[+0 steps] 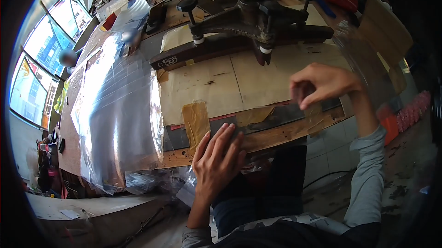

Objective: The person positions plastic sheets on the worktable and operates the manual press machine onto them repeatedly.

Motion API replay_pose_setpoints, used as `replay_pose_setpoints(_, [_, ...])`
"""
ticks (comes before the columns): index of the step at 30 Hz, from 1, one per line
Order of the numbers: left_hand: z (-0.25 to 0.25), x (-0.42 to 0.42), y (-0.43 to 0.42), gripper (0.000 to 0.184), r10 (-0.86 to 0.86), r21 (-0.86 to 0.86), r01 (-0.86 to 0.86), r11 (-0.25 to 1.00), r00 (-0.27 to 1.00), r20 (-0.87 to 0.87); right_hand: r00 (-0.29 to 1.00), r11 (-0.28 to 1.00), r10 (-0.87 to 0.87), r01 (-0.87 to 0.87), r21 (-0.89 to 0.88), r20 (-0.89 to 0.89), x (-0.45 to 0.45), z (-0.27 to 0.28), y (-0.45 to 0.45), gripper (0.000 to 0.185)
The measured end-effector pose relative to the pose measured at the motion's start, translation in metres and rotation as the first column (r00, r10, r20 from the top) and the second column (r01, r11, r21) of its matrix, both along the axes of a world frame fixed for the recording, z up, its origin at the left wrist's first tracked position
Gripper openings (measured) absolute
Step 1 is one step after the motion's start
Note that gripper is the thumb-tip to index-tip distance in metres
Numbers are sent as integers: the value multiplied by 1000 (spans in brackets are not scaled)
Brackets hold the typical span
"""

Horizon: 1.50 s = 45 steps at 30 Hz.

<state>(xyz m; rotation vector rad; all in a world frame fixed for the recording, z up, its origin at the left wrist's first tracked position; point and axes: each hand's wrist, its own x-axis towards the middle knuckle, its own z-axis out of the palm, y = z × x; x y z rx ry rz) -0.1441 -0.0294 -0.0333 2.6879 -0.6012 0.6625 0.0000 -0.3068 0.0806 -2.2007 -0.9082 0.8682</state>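
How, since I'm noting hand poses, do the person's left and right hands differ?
Fingers: the left hand has its fingers stretched forward, while the right hand has its fingers curled in.
Place: the left hand is at the wooden front edge, just beside the brown tape; the right hand is farther forward, over the pale board.
Shared: both are bare, with greyish sleeves behind them.

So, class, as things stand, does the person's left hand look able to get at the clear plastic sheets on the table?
Probably yes. The left hand lies open at the table's front edge, with the clear plastic sheets close on its left, and nothing upright seems to stand between them.
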Motion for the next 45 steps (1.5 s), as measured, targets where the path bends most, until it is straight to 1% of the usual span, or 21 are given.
replay_pose_setpoints(1, [-1, -1, 0, 48, 13, -11, -14, 1000, 1000, -19, 1000, 1000, -10, 10, 3, 13, -4, 7, -11, 26])
replay_pose_setpoints(4, [13, -7, -8, 68, 215, -16, -217, 976, 972, -95, 995, 999, -51, 53, -12, 87, -17, 21, -40, 19])
replay_pose_setpoints(5, [14, -6, -9, 84, 231, -10, -233, 972, 968, -98, 991, 997, -72, 75, -20, 117, -23, 24, -46, 17])
replay_pose_setpoints(8, [20, -5, -13, 88, 277, 20, -276, 961, 954, -113, 978, 982, -187, 184, 47, 88, -39, 32, -59, 14])
replay_pose_setpoints(9, [21, -3, -14, 88, 238, -53, -242, 969, 968, -79, 966, 968, -246, 241, 65, 85, -44, 30, -64, 14])
replay_pose_setpoints(12, [11, -2, -10, 83, 167, -315, -196, 929, 979, -117, 901, 897, -429, 417, 146, 66, -54, 25, -73, 13])
replay_pose_setpoints(13, [4, -2, -13, 67, 167, -497, -199, 845, 980, -109, 866, 856, -498, 481, 188, 50, -57, 24, -72, 12])
replay_pose_setpoints(14, [2, -3, -13, 62, 119, -644, -167, 747, 986, -117, 830, 812, -557, 536, 231, 31, -59, 24, -71, 12])
replay_pose_setpoints(16, [8, -3, -11, 52, 36, -870, -103, 482, 995, -98, 793, 779, -600, 550, 299, 106, -58, 29, -66, 11])
replay_pose_setpoints(17, [14, -2, -9, 43, 55, -859, -58, 509, 998, -35, 775, 766, -616, 548, 337, 139, -56, 30, -63, 12])
replay_pose_setpoints(21, [42, 0, 4, 39, 138, -906, -30, 423, 990, 31, 744, 643, -653, 447, 622, 141, -39, 28, -43, 16])
replay_pose_setpoints(24, [61, 1, 17, 37, 205, -910, -10, 415, 975, 83, 746, 522, -662, 395, 756, 68, -29, 35, -19, 20])
replay_pose_setpoints(25, [66, -1, 22, 36, 220, -907, -3, 421, 970, 99, 791, 536, -606, 333, 776, 79, -24, 38, -15, 26])
replay_pose_setpoints(31, [86, -12, 54, 33, 326, -878, 19, 479, 925, 197, 824, 476, -566, 326, 817, 1, -30, 45, 19, 37])
replay_pose_setpoints(34, [94, -15, 76, 35, 398, -836, -35, 547, 890, 223, 840, 499, -543, 316, 807, 7, -36, 47, 28, 40])
replay_pose_setpoints(36, [102, -17, 92, 38, 454, -828, -98, 552, 868, 200, 851, 542, -524, 301, 784, 36, -36, 43, 25, 38])
replay_pose_setpoints(38, [108, -15, 121, 34, 439, -801, -100, 590, 872, 215, 850, 577, -523, 305, 757, 56, -38, 38, 19, 37])
replay_pose_setpoints(40, [113, -4, 152, 34, 559, -754, -233, 614, 803, 208, 847, 595, -527, 312, 741, 66, -41, 32, 5, 33])
replay_pose_setpoints(42, [113, 12, 198, 33, 557, -668, -283, 689, 796, 236, 836, 601, -545, 334, 726, 66, -43, 23, -18, 30])
replay_pose_setpoints(44, [109, 36, 257, 34, 528, -512, -318, 798, 778, 341, 784, 581, -618, 407, 705, 56, -44, 17, -43, 28])
replay_pose_setpoints(45, [111, 48, 285, 33, 529, -445, -371, 815, 789, 312, 756, 577, -651, 436, 691, 66, -40, 11, -61, 28])
